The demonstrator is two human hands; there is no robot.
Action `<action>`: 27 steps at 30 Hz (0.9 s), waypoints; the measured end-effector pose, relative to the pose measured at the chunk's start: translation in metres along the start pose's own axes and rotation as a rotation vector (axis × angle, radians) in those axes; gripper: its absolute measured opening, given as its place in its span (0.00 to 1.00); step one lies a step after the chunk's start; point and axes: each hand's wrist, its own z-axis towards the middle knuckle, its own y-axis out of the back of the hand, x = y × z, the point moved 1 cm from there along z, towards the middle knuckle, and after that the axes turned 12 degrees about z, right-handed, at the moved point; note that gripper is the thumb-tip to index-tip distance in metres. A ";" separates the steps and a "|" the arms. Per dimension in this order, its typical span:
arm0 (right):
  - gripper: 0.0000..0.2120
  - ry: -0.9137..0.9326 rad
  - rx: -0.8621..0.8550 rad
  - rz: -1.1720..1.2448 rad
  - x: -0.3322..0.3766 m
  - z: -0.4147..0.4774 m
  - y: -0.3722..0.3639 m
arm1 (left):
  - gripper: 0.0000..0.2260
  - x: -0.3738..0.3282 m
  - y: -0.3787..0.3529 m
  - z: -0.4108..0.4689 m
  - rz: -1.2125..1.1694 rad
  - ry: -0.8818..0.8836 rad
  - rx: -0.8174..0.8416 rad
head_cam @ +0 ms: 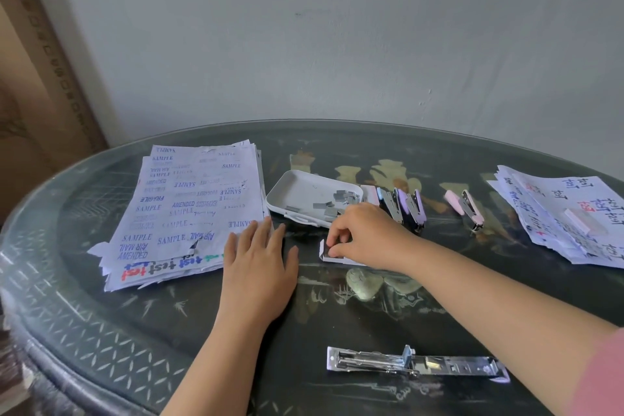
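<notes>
Box (pixel 324 252): in front of tray (pixel 297 189)
Right hand (pixel 368 233): pinches box
Left hand (pixel 258 267): flat on desk (pixel 236 348), fingers straight

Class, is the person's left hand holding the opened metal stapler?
No, the left hand lies flat on the table, while the stapler lies apart, untouched.

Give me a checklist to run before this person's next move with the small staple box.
1. Right hand holds the small white cardboard staple box: ok, fingertips pinch at its open end.
2. Staples coming out of the box: cannot tell, the fingers hide them.
3. Long silver metal stapler ready for loading: ok, it lies opened flat near the table's front edge.
4. Left hand out of the way: ok, flat on the dark glass-topped table.
5. Spare staples at hand: ok, grey staple strips lie in the white plastic tray.
</notes>
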 end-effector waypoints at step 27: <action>0.06 -0.069 -0.081 -0.053 0.018 0.008 -0.024 | 0.23 0.001 -0.003 0.000 -0.021 0.000 -0.028</action>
